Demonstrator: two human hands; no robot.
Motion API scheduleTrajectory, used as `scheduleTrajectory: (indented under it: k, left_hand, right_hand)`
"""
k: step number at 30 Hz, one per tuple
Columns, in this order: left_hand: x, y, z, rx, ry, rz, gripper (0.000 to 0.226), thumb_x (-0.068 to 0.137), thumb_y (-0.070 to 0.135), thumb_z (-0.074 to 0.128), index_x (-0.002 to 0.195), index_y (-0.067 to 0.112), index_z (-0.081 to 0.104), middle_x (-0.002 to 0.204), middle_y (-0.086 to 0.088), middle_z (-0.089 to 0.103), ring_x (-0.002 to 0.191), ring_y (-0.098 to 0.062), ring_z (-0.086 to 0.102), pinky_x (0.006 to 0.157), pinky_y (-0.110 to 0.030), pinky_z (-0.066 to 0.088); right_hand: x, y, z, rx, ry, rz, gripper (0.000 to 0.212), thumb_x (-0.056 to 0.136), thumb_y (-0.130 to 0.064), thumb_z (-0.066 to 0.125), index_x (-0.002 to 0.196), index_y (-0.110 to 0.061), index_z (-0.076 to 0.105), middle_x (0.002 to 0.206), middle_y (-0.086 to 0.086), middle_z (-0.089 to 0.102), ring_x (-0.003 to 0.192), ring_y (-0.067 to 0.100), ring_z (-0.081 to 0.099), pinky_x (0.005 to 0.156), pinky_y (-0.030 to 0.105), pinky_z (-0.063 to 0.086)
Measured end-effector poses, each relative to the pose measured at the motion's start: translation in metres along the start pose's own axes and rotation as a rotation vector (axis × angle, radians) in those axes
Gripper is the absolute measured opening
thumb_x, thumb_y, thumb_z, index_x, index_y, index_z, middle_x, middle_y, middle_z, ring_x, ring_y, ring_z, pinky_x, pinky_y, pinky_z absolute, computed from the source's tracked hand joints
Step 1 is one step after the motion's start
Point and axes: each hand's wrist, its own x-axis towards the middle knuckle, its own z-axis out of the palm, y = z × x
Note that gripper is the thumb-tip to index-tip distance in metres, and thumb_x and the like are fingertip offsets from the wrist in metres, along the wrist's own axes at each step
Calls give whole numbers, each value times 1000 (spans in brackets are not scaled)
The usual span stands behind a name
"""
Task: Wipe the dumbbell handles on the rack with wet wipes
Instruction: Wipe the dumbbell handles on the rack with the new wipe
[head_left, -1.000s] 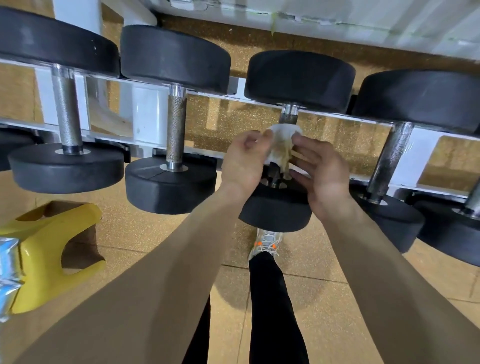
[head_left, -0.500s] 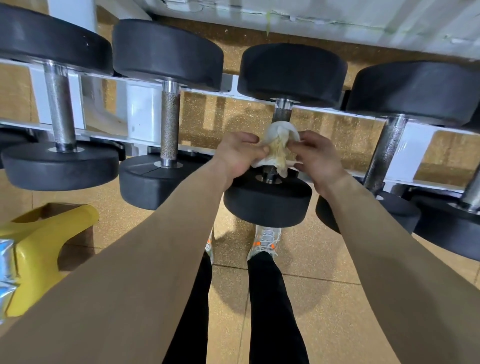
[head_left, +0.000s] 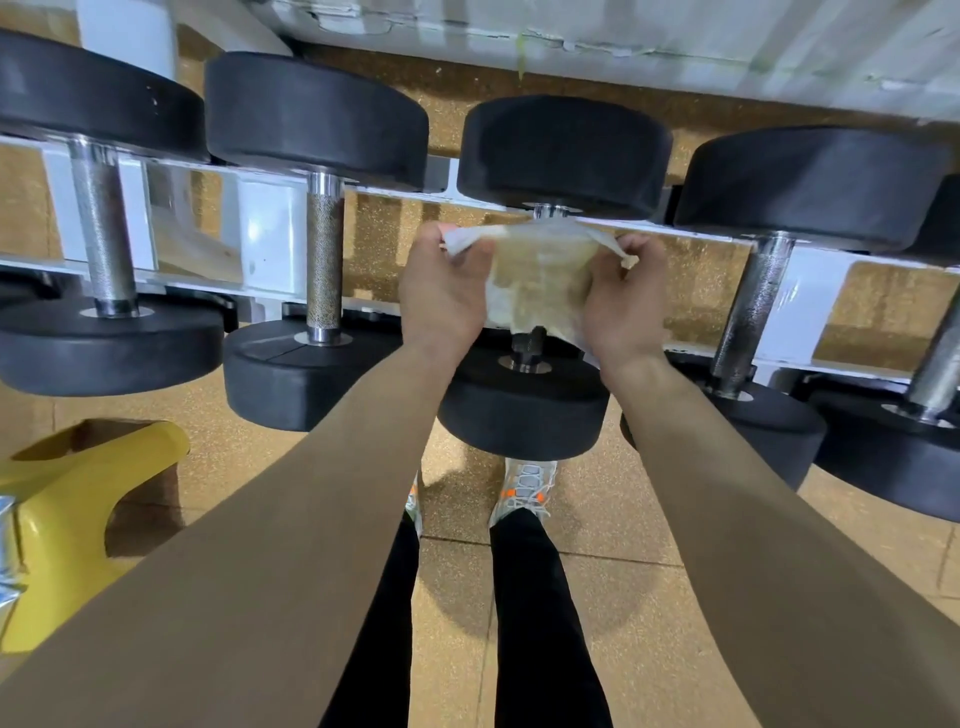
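- left hand (head_left: 441, 296) and right hand (head_left: 623, 296) fingers pinch the stained wet wipe (head_left: 540, 280), stretched over the middle dumbbell handle (head_left: 527, 345)
- white rack (head_left: 270, 244) at 9 o'clock

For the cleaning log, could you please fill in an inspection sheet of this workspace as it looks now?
Surface: white rack carrying a row of black dumbbells.
Job's things: wet wipe, stained yellow-brown, stretched in front of the middle dumbbell handle.
Clutter: yellow stool on the floor at left; silvery packet at the left edge.
Hands: left hand and right hand each pinch one side of the wet wipe.
Cables: nothing seen.
Surroundings: speckled tan floor, pale wall behind the rack.
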Motion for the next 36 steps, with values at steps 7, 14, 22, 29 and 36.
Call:
scheduleTrajectory:
  k: [7, 14, 22, 29, 36]
  left_hand:
    - [17, -16, -6, 568, 148, 101, 43, 96, 60, 55, 119, 23, 50, 93, 4, 64, 85, -22, 56, 72, -34, 42]
    - [-13, 2, 5, 112, 248, 164, 17, 93, 25, 68, 103, 18, 56, 104, 1, 62, 91, -11, 57, 87, -26, 49]
    - [2, 16, 61, -93, -350, -339, 45, 79, 32, 84, 114, 8, 68, 100, -7, 75, 88, -19, 72, 76, -29, 59]
    - [20, 21, 60, -119, -411, -288, 29, 80, 39, 82, 96, 17, 71, 73, 5, 72, 68, -11, 69, 54, -18, 50]
    - [38, 18, 52, -337, -732, -397, 36, 92, 31, 69, 58, 24, 56, 59, 6, 50, 54, -10, 49, 57, -24, 43]
  right_hand:
    - [4, 11, -10, -233, -2, -11, 25, 109, -16, 37, 127, -8, 53, 94, -4, 59, 82, 13, 56, 72, 24, 41]
    - [-22, 3, -16, -34, 112, 133, 19, 103, -12, 41, 116, -24, 49, 109, -3, 59, 87, 6, 56, 76, 21, 42]
    - [-48, 15, 11, -117, 214, 134, 11, 102, -27, 42, 101, -27, 53, 110, -2, 63, 95, 19, 59, 79, 33, 45]
    - [-47, 18, 11, -34, 249, 122, 15, 101, -21, 43, 95, -21, 57, 100, 1, 63, 89, 19, 58, 73, 29, 41]
    - [-45, 17, 11, -52, 241, 153, 17, 103, -18, 43, 95, -20, 57, 98, -2, 61, 83, 9, 55, 62, 10, 36]
